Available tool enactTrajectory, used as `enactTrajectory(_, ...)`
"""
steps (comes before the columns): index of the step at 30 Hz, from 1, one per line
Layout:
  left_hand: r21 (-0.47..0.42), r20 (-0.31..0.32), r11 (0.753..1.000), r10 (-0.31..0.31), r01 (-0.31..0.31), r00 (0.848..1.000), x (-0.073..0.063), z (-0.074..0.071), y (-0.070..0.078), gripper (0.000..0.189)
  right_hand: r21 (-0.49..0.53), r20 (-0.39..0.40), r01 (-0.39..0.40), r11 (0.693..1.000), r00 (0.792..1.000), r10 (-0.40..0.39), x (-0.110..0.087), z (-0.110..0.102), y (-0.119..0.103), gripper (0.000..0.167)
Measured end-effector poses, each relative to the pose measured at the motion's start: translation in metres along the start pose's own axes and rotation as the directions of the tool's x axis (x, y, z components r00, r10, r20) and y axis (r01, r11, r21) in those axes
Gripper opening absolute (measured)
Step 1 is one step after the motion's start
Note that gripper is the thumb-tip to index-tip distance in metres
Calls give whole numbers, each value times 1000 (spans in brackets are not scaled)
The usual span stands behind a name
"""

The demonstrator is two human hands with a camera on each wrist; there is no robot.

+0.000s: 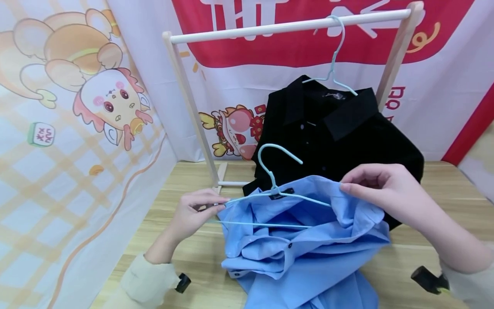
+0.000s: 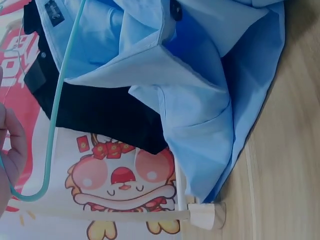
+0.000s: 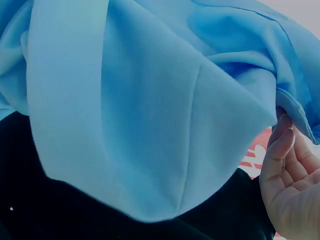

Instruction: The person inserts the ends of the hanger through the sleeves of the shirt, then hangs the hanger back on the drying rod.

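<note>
A light blue button shirt (image 1: 308, 266) hangs in front of me, its collar spread and its lower part bunched on the table. Inside its neck lies a pale teal wire hanger (image 1: 274, 180), the hook standing up above the collar label. My left hand (image 1: 197, 210) pinches the hanger's left end between thumb and fingers; in the left wrist view the hanger's rounded corner (image 2: 32, 195) runs into that hand. My right hand (image 1: 382, 189) pinches the shirt's collar edge on the right, also seen in the right wrist view, where cloth hides much of the hanger.
Behind stands a wooden garment rack (image 1: 289, 28) with a white rail. From it a black shirt (image 1: 328, 128) hangs on another teal hanger (image 1: 333, 56), close behind the blue one. A printed cloth backdrop (image 1: 220, 77) rises behind the wood-grain table (image 1: 185, 253).
</note>
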State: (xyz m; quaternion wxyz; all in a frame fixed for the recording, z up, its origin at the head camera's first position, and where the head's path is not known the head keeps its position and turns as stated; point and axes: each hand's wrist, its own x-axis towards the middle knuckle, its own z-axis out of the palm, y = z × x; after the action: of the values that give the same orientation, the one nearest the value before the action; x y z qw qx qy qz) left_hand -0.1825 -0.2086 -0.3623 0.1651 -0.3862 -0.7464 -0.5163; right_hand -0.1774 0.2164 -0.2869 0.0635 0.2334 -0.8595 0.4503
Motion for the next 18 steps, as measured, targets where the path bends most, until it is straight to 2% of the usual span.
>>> enactTrajectory(3,3,19,1000,-11,11,1000,2,5,-1,23,-22,16,21,1000,1000,-20,1,1,-2,8)
enactTrajectory(6,16,40,1000,-12,12,999,3,10,-4,21,-72,47,83,994,996,-80,0,6,-4,10)
enactTrajectory(10,43,32,999,-17,16,999,4,16,-5,23,-138,111,153,979,984,-138,-2,14,-6,14)
enactTrajectory(13,76,21,997,-15,13,1000,4,18,-4,23,-177,150,167,970,979,-141,-1,18,-9,20)
enactTrajectory(18,129,16,991,43,-45,999,8,23,-3,24,-271,164,209,940,972,-169,5,27,-12,31)
